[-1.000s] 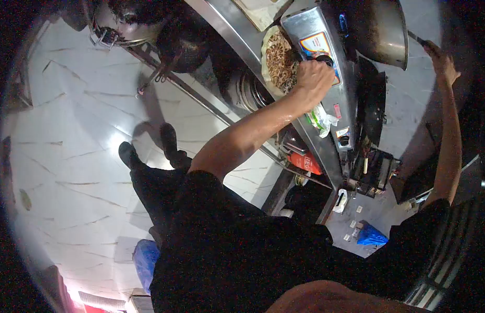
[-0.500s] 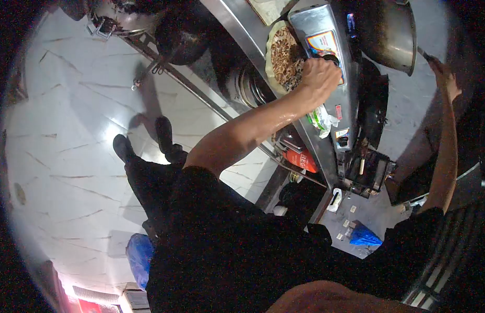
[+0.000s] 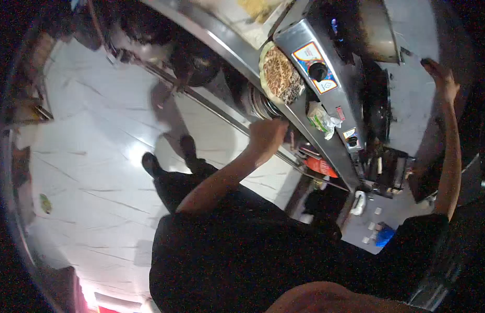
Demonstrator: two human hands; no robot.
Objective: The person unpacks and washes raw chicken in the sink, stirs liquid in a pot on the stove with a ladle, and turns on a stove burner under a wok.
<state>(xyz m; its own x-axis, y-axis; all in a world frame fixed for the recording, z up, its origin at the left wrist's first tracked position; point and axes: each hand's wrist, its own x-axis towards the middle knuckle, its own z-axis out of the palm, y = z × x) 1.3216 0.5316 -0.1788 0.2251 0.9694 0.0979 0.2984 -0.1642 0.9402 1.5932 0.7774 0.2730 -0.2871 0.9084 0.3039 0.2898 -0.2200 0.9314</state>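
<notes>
My left hand (image 3: 267,140) is closed with nothing visible in it, slightly blurred, below the counter edge and near stacked metal pans (image 3: 257,102). My right hand (image 3: 445,86) is closed around the dark handle of a large metal pot (image 3: 378,32); the handle shows only in part. A pale-rimmed bowl of brown and dark pieces (image 3: 279,73) sits on the counter beside the steel stove (image 3: 300,39). The stove's black knob (image 3: 318,71) is untouched. A green and white crumpled packet (image 3: 322,120) lies farther along the stove front.
A small blue flame (image 3: 334,24) shows by the pot. A second knob (image 3: 352,141) is on the stove. An orange-red package (image 3: 320,166) rests under the counter, and a blue bag (image 3: 384,236) lies at the lower right. Dark pots (image 3: 198,68) stand at the upper left.
My left hand has let go of the stove knob and moved down and left. My right hand has stayed by the pot handle. The view has shifted.
</notes>
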